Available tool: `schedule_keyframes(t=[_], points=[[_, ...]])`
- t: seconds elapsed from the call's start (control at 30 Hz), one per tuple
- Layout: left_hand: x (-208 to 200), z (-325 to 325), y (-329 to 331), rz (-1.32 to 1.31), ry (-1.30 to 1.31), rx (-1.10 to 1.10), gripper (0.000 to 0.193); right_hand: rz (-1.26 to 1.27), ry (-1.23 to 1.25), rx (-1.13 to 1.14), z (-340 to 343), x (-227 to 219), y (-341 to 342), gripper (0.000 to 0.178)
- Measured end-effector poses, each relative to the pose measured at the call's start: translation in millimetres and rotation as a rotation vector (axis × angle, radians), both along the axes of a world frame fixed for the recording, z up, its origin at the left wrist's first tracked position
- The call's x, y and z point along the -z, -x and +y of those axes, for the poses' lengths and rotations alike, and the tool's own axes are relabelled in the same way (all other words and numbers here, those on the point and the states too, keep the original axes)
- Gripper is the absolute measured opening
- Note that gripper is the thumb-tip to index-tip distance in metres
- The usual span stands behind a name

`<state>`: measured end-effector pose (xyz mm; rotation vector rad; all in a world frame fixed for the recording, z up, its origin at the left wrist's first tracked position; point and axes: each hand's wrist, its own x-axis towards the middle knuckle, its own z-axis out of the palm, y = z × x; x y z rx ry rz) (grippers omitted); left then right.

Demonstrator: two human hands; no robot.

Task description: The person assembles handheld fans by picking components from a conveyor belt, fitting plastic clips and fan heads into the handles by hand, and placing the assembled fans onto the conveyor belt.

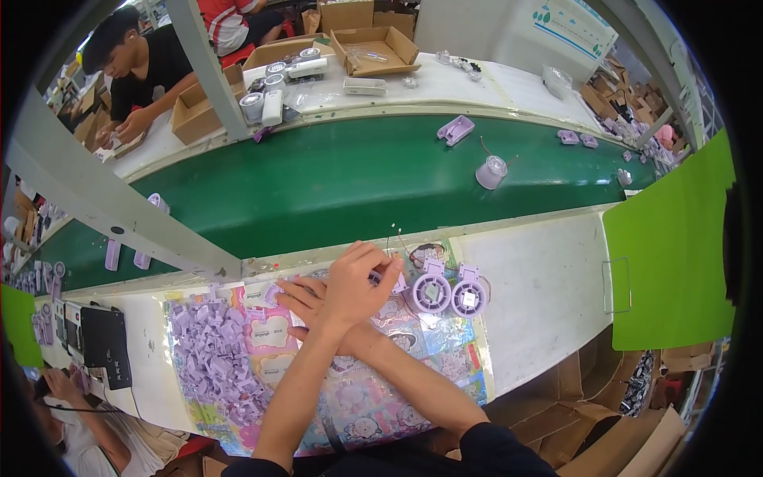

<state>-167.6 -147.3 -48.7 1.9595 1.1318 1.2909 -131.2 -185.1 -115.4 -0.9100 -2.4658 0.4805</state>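
Note:
My forearms cross, the left over the right. My left hand [359, 280] is on the right, its fingers curled around a lilac fan housing [400, 284] mostly hidden by the hand; thin wires stick up beside it. My right hand [314, 306] reaches under to the left, fingers stretched out flat, with the tips by a small lilac plastic part [273, 295]. Two round lilac fan housings [431, 292] with hinge tabs and wires lie right of my left hand. A heap of small lilac parts [214, 358] lies to the left, on a colourful printed sheet [366, 405].
A green conveyor belt [334, 175] runs beyond the bench, carrying a lilac cup-shaped part [491, 172] and other lilac pieces. A grey post [119, 199] stands at left, near a black box [103, 346]. A green panel [675, 254] borders the right. Co-workers sit across and at left.

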Motion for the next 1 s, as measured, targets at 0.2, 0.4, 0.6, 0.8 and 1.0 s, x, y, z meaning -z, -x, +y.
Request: schedule_keyframes(t=[0.2,0.4,0.6,0.8,1.0], points=[[3,-1,9,0.014,0.053,-0.028,0.022,0.012,0.007,-0.013,-3,-1,5,0.063],[17,10,28,-0.658,0.601,0.24,0.012,-0.017,0.06,0.005,-6,-11,2,0.062],[16,8,18,-0.297,0.522,0.214,0.015,-0.038,0.049,0.012,-6,-5,1,0.062],[11,4,15,-0.11,0.41,0.225,0.021,-0.008,-0.01,0.012,-6,-4,3,0.062],[16,6,16,-0.188,0.471,0.254,0.02,-0.004,0.0,0.009,-5,-4,2,0.062]])
